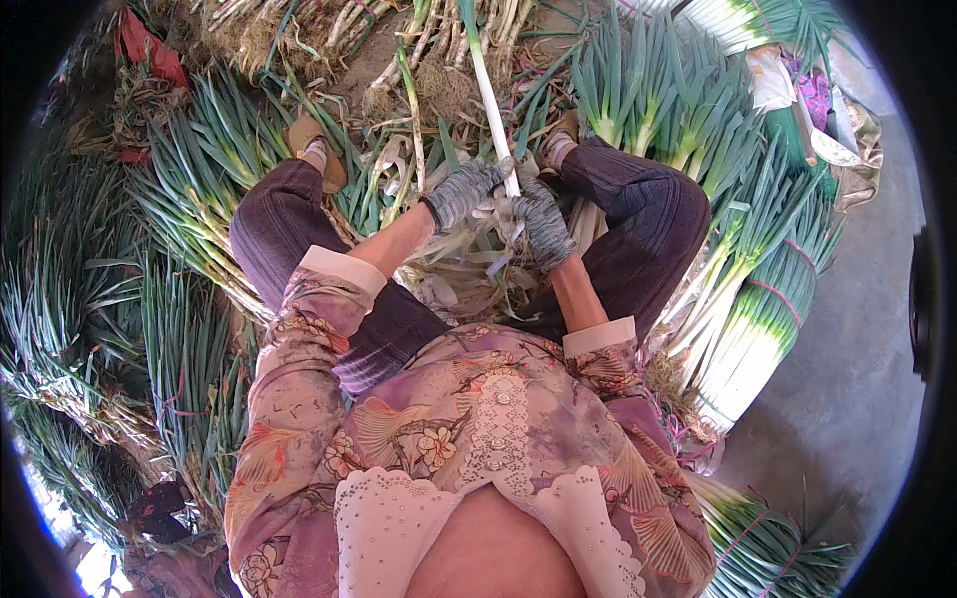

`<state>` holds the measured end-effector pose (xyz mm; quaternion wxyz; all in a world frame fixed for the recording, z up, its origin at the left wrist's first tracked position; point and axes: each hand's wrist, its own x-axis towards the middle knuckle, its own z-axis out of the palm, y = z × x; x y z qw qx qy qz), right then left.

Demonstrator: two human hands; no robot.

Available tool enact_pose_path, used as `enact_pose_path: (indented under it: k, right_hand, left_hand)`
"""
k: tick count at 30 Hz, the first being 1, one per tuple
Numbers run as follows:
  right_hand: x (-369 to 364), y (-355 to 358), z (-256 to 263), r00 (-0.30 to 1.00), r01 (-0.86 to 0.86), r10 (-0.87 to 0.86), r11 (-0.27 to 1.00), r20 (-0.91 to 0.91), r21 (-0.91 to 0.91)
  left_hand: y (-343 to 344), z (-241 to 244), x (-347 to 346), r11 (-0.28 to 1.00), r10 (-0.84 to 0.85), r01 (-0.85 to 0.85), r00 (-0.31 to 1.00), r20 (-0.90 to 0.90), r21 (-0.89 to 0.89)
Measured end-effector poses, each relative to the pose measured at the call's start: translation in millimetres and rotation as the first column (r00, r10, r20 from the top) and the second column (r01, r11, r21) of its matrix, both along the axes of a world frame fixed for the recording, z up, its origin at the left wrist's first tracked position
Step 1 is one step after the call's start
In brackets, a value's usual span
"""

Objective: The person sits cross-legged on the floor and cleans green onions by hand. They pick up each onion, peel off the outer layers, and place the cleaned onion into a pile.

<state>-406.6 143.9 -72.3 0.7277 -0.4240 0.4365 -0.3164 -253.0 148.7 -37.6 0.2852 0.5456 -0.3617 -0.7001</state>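
Observation:
A long Welsh onion stalk (pixel 490 105) with a clean white shaft stands out in front of me, its pale root end toward my body. My left hand (pixel 467 193), in a grey knit glove, has its fingers wrapped around the shaft near that end. Against the root end is my right hand (pixel 546 220), gloved alike, with curled fingers touching it; part of its grip is hidden. Under both hands, between my bent legs, lies a heap of pale peeled skins (pixel 456 276). An onion with a dirty stem (pixel 415 119) rests just beyond my left hand.
Unpeeled onions with roots (pixel 448 82) lie ahead. Green-topped onions (pixel 217 149) flank my left leg, with more bundles (pixel 183 351) behind. At right are clean onions (pixel 673 112) and a tied bundle (pixel 762 329) beside the concrete floor (pixel 845 299). Another tied bundle (pixel 755 538) sits lower right.

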Motion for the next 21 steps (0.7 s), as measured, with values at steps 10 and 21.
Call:
enact_pose_path:
  k: [10, 21]
  right_hand:
    - [6.3, 2.3, 0.6, 0.963, -0.145, 0.100, 0.975, -0.251, -0.170]
    - [7.9, 7.5, 4.4, 0.992, -0.067, 0.052, 0.989, -0.116, -0.132]
  left_hand:
    - [0.3, -6.8, -1.9, 0.987, 0.151, -0.151, 0.989, -0.013, -0.053]
    - [-14.6, -48.8, 0.9, 0.993, 0.045, -0.015, 0.966, 0.254, -0.117]
